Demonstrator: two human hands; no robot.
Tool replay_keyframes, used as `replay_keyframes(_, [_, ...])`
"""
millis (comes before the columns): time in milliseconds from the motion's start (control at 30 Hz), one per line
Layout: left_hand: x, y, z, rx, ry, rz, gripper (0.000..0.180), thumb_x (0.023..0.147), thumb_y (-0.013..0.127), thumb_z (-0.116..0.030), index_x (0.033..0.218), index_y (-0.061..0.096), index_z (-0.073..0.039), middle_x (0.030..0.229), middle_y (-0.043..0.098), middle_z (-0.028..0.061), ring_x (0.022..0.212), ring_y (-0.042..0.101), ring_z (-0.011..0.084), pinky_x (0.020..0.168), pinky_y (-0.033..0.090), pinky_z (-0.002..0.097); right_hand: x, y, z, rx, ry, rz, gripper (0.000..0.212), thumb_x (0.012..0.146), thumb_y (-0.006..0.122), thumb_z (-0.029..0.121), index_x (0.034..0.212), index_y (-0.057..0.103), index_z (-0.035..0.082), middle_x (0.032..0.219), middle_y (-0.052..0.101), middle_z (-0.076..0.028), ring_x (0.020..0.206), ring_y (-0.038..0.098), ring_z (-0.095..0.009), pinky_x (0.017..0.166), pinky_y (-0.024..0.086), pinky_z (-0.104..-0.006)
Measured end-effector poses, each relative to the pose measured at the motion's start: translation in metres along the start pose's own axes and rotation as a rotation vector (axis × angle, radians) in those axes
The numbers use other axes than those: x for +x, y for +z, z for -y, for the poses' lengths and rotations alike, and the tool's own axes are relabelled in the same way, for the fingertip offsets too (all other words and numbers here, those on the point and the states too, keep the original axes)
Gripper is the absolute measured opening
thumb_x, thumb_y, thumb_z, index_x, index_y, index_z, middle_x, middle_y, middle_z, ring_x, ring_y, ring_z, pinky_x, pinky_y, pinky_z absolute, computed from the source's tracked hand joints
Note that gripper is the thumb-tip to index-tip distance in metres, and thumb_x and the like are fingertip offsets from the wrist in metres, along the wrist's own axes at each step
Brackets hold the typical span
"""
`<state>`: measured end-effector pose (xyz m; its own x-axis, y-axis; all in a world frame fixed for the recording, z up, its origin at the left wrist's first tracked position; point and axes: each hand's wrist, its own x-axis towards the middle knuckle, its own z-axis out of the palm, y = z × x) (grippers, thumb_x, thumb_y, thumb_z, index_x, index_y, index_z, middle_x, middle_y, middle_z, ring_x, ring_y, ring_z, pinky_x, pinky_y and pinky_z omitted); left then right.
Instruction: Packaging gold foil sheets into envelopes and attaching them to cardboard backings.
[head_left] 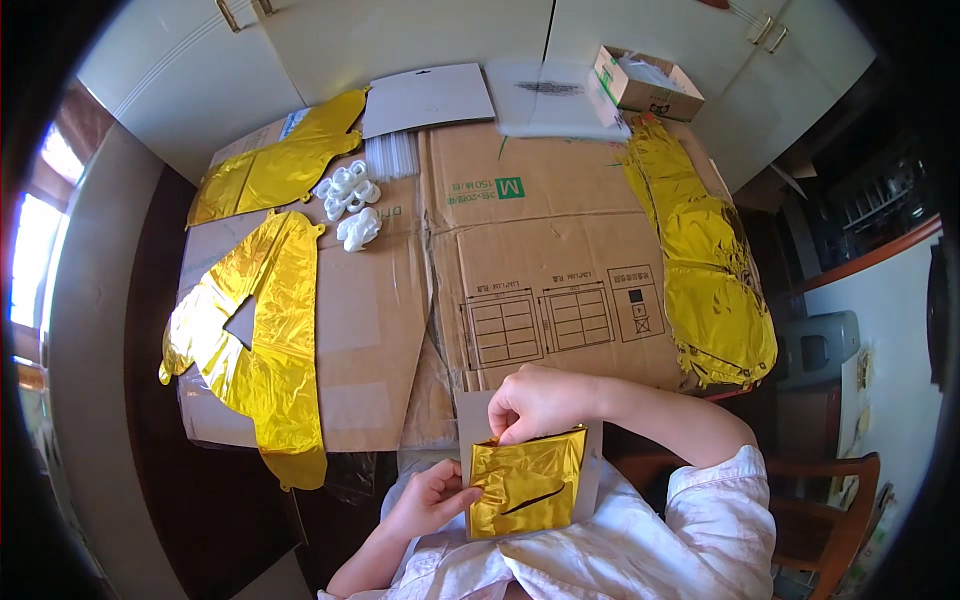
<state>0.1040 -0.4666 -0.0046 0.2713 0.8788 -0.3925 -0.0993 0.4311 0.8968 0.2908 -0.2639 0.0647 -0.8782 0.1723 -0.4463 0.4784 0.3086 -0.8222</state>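
The left hand point(432, 497) grips the left edge of a folded gold foil balloon point(527, 484), thumb on top, so the sheet stays steady near the body. The right hand point(537, 402) pinches the upper edge of the balloon from above; it seems to peel the foil off the grey backing card point(592, 470) behind it. Beyond the right hand lies flattened cardboard point(540, 250), which covers the table; more gold balloons point(262, 330) lie spread flat far left of the hands.

A flattened brown cardboard carton point(520, 270) is spread at centre; a small open brown box point(648, 85) is set at one o'clock.
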Motion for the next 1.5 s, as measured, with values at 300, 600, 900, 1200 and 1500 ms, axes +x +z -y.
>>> replay_keyframes(300, [0.006,0.006,-0.020,0.291,-0.003,-0.206,0.020,0.090,0.066,-0.004,0.106,0.057,0.004,0.085,0.070,0.0081,0.076,0.066,0.0081,0.066,0.053,0.0234,0.010,-0.005,-0.016,-0.052,0.022,-0.069,0.017,0.078,0.070,0.018,0.087,0.070,0.003,0.078,0.071,-0.010,0.073,0.068,-0.020,0.067,0.052,-0.0330])
replay_keyframes(600, [0.022,-0.001,-0.081,0.839,0.241,-0.384,0.019,0.082,0.072,-0.010,0.096,0.065,0.001,0.069,0.065,0.0117,0.059,0.067,0.0190,0.056,0.053,0.0291,0.018,-0.019,-0.021,-0.030,0.065,-0.074,0.015,0.077,0.070,0.016,0.086,0.071,0.003,0.078,0.071,-0.010,0.072,0.068,-0.020,0.069,0.053,-0.0318])
replay_keyframes(900, [0.113,-0.037,-0.138,0.901,-0.063,0.176,0.027,0.086,0.065,-0.028,0.089,0.073,-0.002,0.073,0.069,0.0113,0.065,0.069,0.0183,0.062,0.053,0.0337,0.017,-0.016,-0.025,-0.077,0.047,-0.108,0.020,0.076,0.071,0.020,0.087,0.072,0.004,0.080,0.071,-0.013,0.075,0.069,-0.027,0.070,0.054,-0.0359])
replay_keyframes(1200, [0.173,-0.033,-0.155,0.799,-0.437,0.685,0.029,0.080,0.069,-0.027,0.089,0.075,0.000,0.067,0.067,0.0051,0.059,0.064,0.0113,0.057,0.050,0.0247,0.019,-0.016,-0.027,-0.052,0.093,-0.112,0.025,0.074,0.072,0.027,0.089,0.074,0.007,0.082,0.071,-0.014,0.076,0.069,-0.031,0.072,0.054,-0.0384])
replay_keyframes(1500, [0.168,-0.030,-0.156,0.967,-0.329,0.662,0.026,0.074,0.066,-0.022,0.086,0.074,0.000,0.065,0.067,0.0083,0.060,0.065,0.0154,0.058,0.051,0.0301,0.019,-0.013,-0.028,-0.118,0.085,-0.143,0.024,0.074,0.072,0.028,0.085,0.074,0.007,0.079,0.070,-0.015,0.074,0.069,-0.032,0.070,0.054,-0.0389])
